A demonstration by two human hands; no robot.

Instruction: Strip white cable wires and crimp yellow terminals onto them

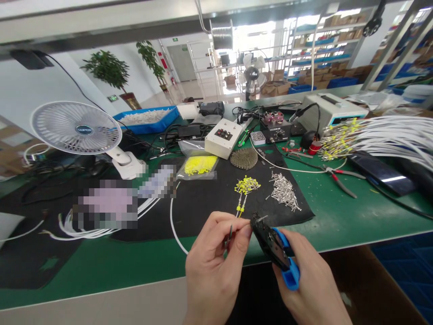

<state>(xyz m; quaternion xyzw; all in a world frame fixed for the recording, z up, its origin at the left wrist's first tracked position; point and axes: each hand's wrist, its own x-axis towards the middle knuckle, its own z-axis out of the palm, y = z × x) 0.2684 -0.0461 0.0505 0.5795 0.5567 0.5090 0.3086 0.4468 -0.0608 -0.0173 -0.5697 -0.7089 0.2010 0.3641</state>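
My right hand (307,271) is wrapped around the blue handles of a black-jawed crimping tool (275,250), held tilted above the bench's front edge. A small silvery metal pin (263,218) sticks out at its jaws. Against the jaw side, my left hand (219,262) is closed in a pinch, apparently on a thin wire, mostly hidden by the fingers. A white cable (174,221) runs down behind this hand. Just beyond are two yellow-ended leads (241,205), a pile of yellow-tipped terminals (246,184) and a heap of loose metal pins (284,192) on the black mat (209,198).
A white fan (77,128) stands at left. Behind the mat are a bag of yellow parts (199,165), a switch box (222,139) and a round wire-mesh pad (243,158). Red-handled pliers (340,178), a phone (382,171) and bundled white cables (395,135) lie at right.
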